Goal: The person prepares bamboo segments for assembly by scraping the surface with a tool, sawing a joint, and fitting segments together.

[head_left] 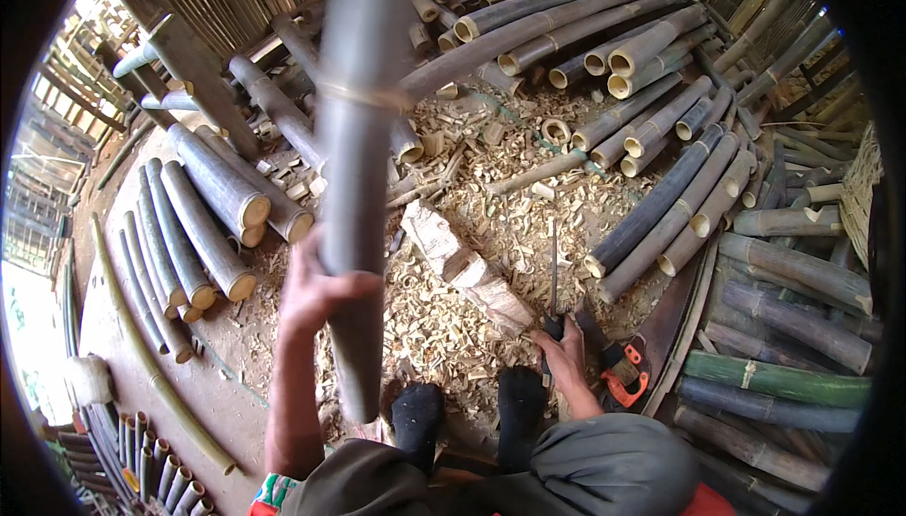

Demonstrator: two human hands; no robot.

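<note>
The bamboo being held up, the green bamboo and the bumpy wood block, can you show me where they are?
Held bamboo [356,186]: head view, middle of its dark side.
Green bamboo [788,383]: head view, its green side.
Wood block [478,278]: head view, near its middle.

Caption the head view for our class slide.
Left hand gripping a dark bamboo tube, right hand holding a thin tool, above scattered pale chips.

the raised bamboo tube [354,157] is blurred and hides some fingers of the left hand [311,289]. the right hand [567,351] partly covers a dark handle [554,329]. toward the floor's [236,403] right edge, a green pole [783,382] is cut off.
</note>
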